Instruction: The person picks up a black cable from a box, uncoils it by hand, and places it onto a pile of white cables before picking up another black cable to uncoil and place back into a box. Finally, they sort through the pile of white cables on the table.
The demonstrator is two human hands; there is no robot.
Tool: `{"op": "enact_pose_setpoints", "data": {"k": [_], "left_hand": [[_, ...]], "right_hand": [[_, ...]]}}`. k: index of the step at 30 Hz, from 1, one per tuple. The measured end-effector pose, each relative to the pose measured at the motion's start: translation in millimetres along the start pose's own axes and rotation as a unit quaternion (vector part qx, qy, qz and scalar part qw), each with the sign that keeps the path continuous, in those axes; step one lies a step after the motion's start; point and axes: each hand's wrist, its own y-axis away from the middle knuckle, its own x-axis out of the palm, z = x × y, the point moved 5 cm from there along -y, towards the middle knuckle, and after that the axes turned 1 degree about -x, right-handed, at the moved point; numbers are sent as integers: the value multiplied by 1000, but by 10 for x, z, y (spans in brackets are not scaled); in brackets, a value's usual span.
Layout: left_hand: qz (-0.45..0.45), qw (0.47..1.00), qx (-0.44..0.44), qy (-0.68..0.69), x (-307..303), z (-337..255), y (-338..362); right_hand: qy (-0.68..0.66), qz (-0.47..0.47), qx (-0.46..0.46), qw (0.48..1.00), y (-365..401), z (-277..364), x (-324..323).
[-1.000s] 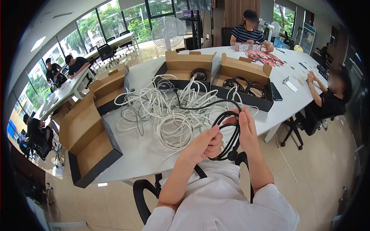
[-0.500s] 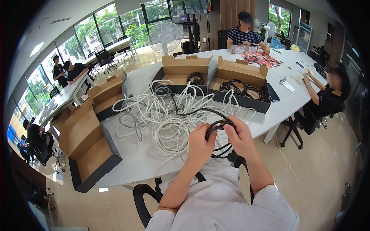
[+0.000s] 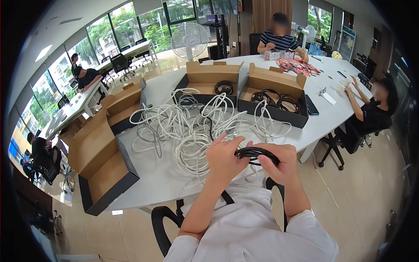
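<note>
A black cable (image 3: 258, 152), gathered into a compact coil, spans between my two hands above the table's near edge. My right hand (image 3: 281, 162) is wrapped around the coil's right side, thumb over the front. At its left end, my left hand (image 3: 224, 156) grips the coil, with some fingers raised. A stretch of black cable (image 3: 208, 120) lies among the tangled white and grey cables (image 3: 192, 131) just beyond my left hand. Whether it joins the coil is hidden by that hand.
Two open boxes hold black cables: the back middle box (image 3: 205, 81) and the right box (image 3: 273, 98). More open boxes (image 3: 107, 174) stand at left. A phone (image 3: 311, 105) lies beside the right box. People sit at the table's far side and right.
The black cable's loops are drawn into a tighter coil, and the strand that arched from the pile to my hands no longer shows. My left hand has lifted some fingers.
</note>
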Motion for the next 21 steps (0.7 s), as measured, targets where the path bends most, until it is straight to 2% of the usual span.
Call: {"op": "enact_pose_setpoints", "data": {"k": [3,5,7,10,12,13,14,16,18,19,20,21], "left_hand": [[1,990,-62,130,10,-21,-20],[-16,986,14,162,-26,-38,-40],[-2,966,35,255,-24,-31,-61],[102,909,-18,404,17,-1,-121],[221,886,-64,402,-64,44,-199],[151,945,22,291,-165,51,-314],[94,953,40,287,-232,70,-390],[67,934,-43,347,-345,196,-529],[-34,878,-141,457,-490,342,-674],[-55,841,-162,513,-583,338,-757],[-74,800,-183,567,-669,352,-832],[-77,768,-178,610,-735,405,-914]], "right_hand": [[30,-41,-66,997,23,52,-1],[46,-72,-95,992,51,67,1],[50,-108,-101,988,72,80,11],[42,-133,-155,978,55,123,25],[18,-139,-118,983,18,56,47],[6,-142,-97,985,-2,16,62],[-35,-94,-76,992,-51,-57,74],[-248,-167,-85,951,-280,-184,170],[-340,-136,-8,930,-443,-402,269],[-306,-120,40,944,-491,-497,306],[-319,-118,93,936,-538,-621,404],[-370,-64,151,914,-548,-810,515]]}}
